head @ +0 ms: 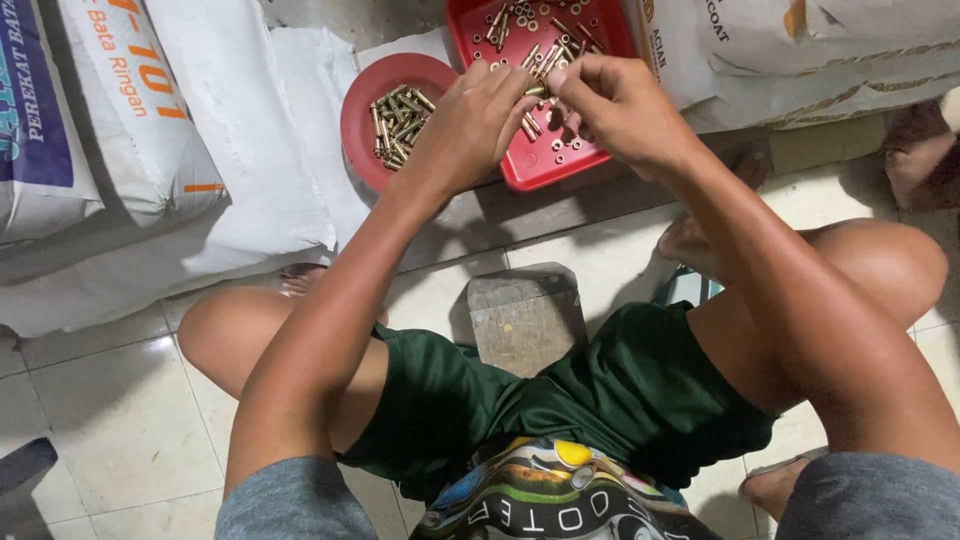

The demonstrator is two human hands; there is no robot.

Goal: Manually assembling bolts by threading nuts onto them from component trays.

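My left hand [472, 125] and my right hand [622, 105] meet over a red rectangular tray [540, 165] that holds several brass bolts, nuts and washers. Fingertips of both hands pinch one small brass bolt [538, 90] between them. A round red plate [362, 100] to the left of the tray carries a pile of assembled brass bolts [398, 125]. My left hand partly covers the plate's right edge and the tray's left side.
Large white sacks [150, 110] lie at the left and more sacks [800, 60] at the upper right. A grey concrete block [525, 315] stands on the tiled floor between my knees. A dark object [22, 465] sits at the bottom left.
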